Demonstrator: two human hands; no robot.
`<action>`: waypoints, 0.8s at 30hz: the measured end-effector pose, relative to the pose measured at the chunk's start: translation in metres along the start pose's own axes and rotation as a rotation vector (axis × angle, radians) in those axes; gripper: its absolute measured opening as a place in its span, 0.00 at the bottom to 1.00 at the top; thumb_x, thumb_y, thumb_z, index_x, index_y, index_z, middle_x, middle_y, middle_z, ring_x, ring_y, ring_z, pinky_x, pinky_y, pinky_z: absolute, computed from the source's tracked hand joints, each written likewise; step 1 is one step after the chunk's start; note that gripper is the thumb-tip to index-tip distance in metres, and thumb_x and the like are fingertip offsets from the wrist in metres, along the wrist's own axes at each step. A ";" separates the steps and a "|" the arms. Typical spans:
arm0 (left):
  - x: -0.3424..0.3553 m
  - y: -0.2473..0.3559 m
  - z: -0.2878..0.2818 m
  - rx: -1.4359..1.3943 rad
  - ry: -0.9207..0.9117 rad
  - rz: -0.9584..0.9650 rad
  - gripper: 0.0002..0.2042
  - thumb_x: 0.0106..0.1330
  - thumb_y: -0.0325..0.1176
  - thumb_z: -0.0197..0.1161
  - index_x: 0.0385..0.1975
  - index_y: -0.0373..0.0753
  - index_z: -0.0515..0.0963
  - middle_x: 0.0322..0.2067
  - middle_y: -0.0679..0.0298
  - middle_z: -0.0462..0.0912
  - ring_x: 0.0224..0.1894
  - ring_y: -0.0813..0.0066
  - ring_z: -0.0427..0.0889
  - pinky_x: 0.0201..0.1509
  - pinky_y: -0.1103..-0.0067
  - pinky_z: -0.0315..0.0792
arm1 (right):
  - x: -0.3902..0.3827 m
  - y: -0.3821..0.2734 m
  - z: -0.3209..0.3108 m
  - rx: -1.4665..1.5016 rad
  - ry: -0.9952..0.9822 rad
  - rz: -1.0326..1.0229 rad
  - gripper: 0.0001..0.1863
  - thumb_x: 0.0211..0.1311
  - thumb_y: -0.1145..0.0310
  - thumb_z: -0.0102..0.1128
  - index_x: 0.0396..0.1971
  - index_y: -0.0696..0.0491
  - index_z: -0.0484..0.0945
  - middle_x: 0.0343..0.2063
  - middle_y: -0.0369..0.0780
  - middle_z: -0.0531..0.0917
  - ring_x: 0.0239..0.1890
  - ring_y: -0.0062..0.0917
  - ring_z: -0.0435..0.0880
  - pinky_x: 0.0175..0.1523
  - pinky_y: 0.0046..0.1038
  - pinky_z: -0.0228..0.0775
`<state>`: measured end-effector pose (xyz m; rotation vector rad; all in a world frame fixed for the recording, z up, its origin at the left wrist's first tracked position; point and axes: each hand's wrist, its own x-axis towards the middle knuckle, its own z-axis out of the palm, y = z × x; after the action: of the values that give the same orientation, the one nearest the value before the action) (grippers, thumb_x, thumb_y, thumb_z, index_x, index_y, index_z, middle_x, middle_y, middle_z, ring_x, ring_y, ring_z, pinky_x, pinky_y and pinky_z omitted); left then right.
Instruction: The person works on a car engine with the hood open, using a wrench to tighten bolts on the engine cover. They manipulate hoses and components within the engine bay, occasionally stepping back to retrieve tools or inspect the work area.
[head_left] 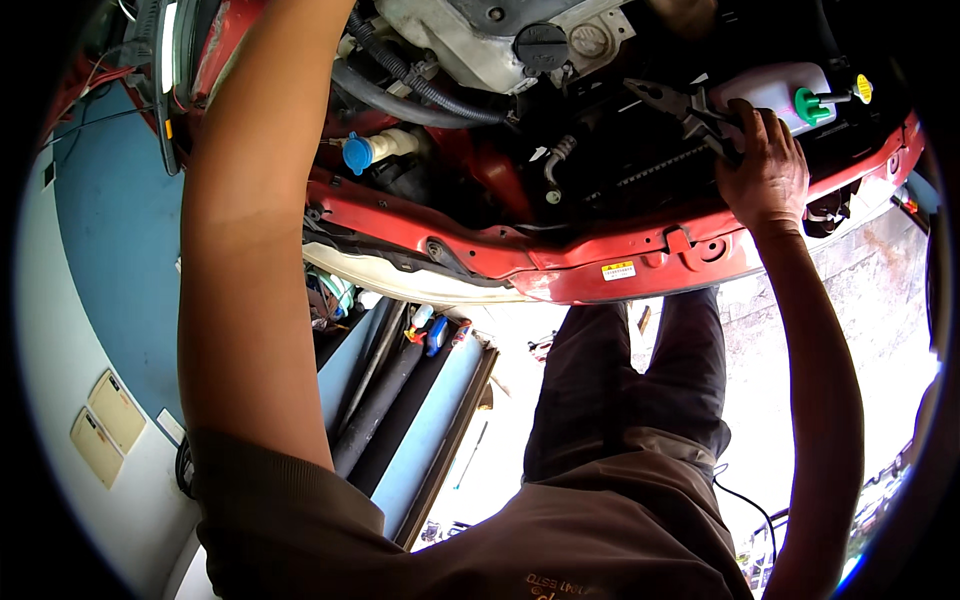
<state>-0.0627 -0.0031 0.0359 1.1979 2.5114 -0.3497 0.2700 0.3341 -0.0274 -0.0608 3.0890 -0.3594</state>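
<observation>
My left arm (250,230) reaches up past the top edge, its hand out of the frame. My right hand (762,165) grips a pair of pliers (660,98) over the dark engine bay, their jaws pointing left, beside a translucent pale reservoir (755,85) with a green cap (808,105). A yellow tab (862,88) stands right of that cap. The grey engine top (450,30) carries a black round cap (540,45). Left of centre are ribbed hoses (410,75) and a cream filler neck with a blue cap (358,152).
The red front panel (560,270) of the car runs across just above my legs (580,400). At lower left are blue-sided racks (440,410) with long dark tubes and small tools. A blue and white wall (105,250) is at left, and a black cable (750,505) hangs at lower right.
</observation>
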 end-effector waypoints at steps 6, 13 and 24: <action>-0.014 -0.007 0.002 -0.113 0.076 0.025 0.17 0.52 0.34 0.69 0.43 0.39 0.85 0.51 0.48 0.78 0.54 0.50 0.77 0.60 0.67 0.72 | 0.001 -0.003 -0.002 -0.006 0.078 -0.043 0.22 0.54 0.67 0.63 0.52 0.43 0.75 0.40 0.38 0.81 0.44 0.39 0.81 0.48 0.40 0.74; -0.084 0.022 0.000 -0.586 0.460 -0.405 0.13 0.63 0.37 0.65 0.42 0.37 0.84 0.38 0.52 0.86 0.43 0.54 0.85 0.49 0.67 0.78 | -0.003 -0.008 -0.008 0.010 0.008 -0.022 0.29 0.47 0.67 0.65 0.55 0.45 0.73 0.42 0.42 0.79 0.46 0.44 0.79 0.49 0.44 0.72; -0.105 0.066 0.005 -0.484 0.537 -0.539 0.08 0.65 0.32 0.62 0.38 0.36 0.84 0.41 0.53 0.84 0.44 0.52 0.84 0.48 0.65 0.78 | -0.001 -0.010 -0.006 -0.019 0.005 -0.001 0.28 0.48 0.66 0.66 0.53 0.44 0.72 0.43 0.42 0.78 0.47 0.43 0.78 0.52 0.44 0.70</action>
<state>0.0518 -0.0378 0.0683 0.4485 3.0911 0.5113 0.2707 0.3256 -0.0192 -0.0627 3.0973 -0.3309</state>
